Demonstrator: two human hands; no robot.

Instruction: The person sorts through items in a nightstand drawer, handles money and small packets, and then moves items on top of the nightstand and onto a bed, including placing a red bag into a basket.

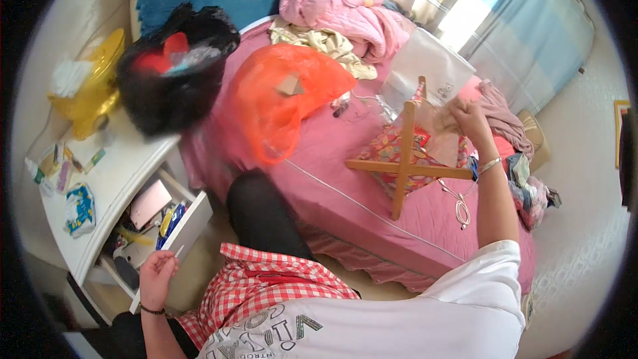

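Pinching a thin white stick [179, 250], the left hand [158, 274] hangs just beside the open drawer [197, 216] of a white table [114, 185]. Above the pink bed [319, 169], the right hand [470, 121] curls its fingers inward near a crossed wooden frame [403, 168] with flowered cloth [381, 143]; whether it grips the translucent plastic [438, 118] beside it, I cannot tell.

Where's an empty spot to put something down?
Try the pink bedcover between the orange bag and the crossed wooden frame, or the white tabletop between the small colourful things and the open drawer. It's crowded inside that drawer and around the pink quilt.
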